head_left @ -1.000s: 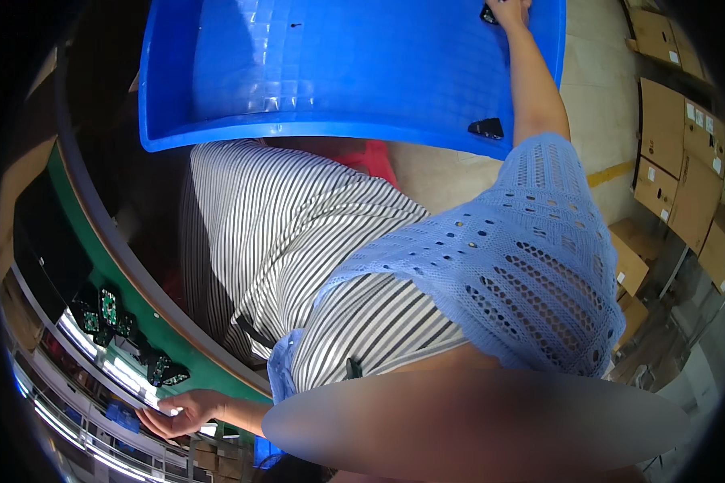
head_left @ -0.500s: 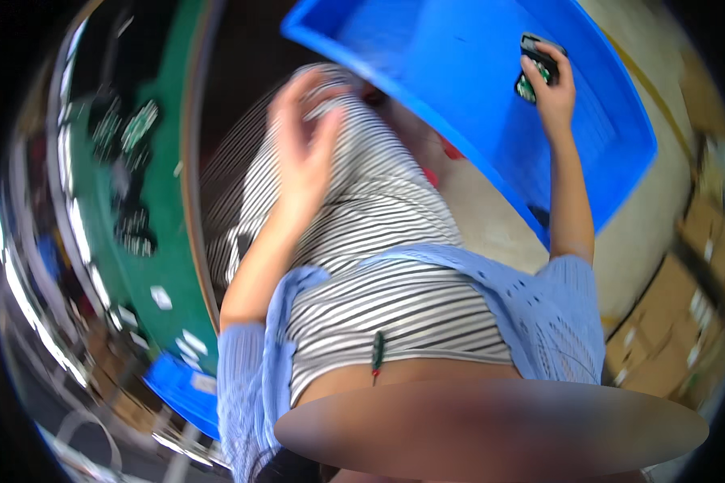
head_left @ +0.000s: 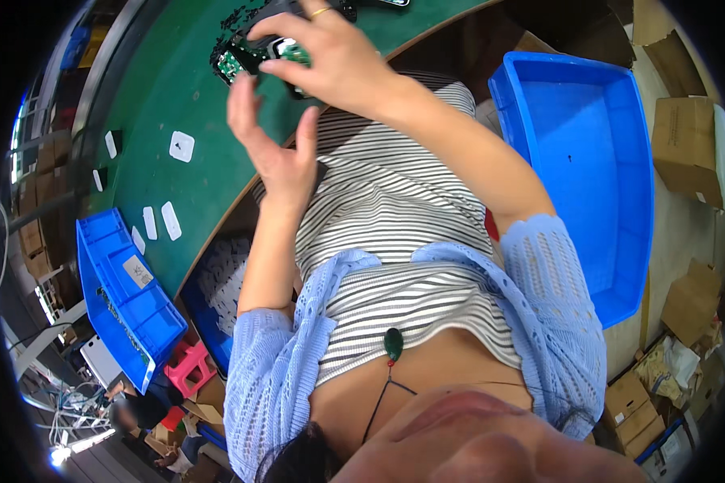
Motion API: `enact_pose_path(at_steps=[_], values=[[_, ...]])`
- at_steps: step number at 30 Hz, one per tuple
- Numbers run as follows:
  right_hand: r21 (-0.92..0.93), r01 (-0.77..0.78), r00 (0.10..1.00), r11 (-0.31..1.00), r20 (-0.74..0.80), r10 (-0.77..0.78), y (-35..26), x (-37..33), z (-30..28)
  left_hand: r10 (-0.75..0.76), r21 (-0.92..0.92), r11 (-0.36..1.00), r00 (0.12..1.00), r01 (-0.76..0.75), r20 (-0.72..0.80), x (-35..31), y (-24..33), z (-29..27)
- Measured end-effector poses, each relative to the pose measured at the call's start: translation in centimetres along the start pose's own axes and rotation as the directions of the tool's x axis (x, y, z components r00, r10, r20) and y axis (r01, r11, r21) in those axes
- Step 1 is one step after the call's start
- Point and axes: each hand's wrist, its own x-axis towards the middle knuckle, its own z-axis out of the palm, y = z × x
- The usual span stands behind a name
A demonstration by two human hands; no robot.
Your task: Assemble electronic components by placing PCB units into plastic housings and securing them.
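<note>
At the far edge of the view, my right hand (head_left: 342, 60) curls its thumb and fingers around a black housing with a green circuit board (head_left: 296, 53). Part of that piece is hidden behind the thumb. My left hand (head_left: 278, 165) hovers just nearer, thumb and fingers apart, with nothing in it. Its fingertips come close to another green circuit board (head_left: 230, 64) in black casing. Small black parts (head_left: 227, 36) lie in a loose heap beyond it on the green tabletop (head_left: 210, 181).
A large blue bin (head_left: 596, 185) stands on the right, with cardboard boxes (head_left: 684, 149) beyond. On the table lie a white square piece (head_left: 181, 146) and white strips (head_left: 171, 221). At left are a smaller blue bin (head_left: 141, 282) and a pink stool (head_left: 189, 370).
My right hand has left the large blue bin, where it held a black housing with a green board, and is over the table. My left hand has come from my lap to the table. The view has turned.
</note>
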Motion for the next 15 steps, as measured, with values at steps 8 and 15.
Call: enact_pose_path(at_steps=[8, 15], values=[[-0.413, -0.095, 0.985, 0.906, 0.095, 0.146, 2.6, -0.3, 0.6, 0.18, 0.17, 0.96, 0.955, -0.223, 0.236, 4.8, -2.3, 1.5], [-0.302, -0.63, 0.748, 0.715, -0.482, 0.456, -0.6, -15.4, -18.0, 0.188, 0.335, 0.912, 0.968, -0.236, 0.168, 4.4, -3.8, 0.1]])
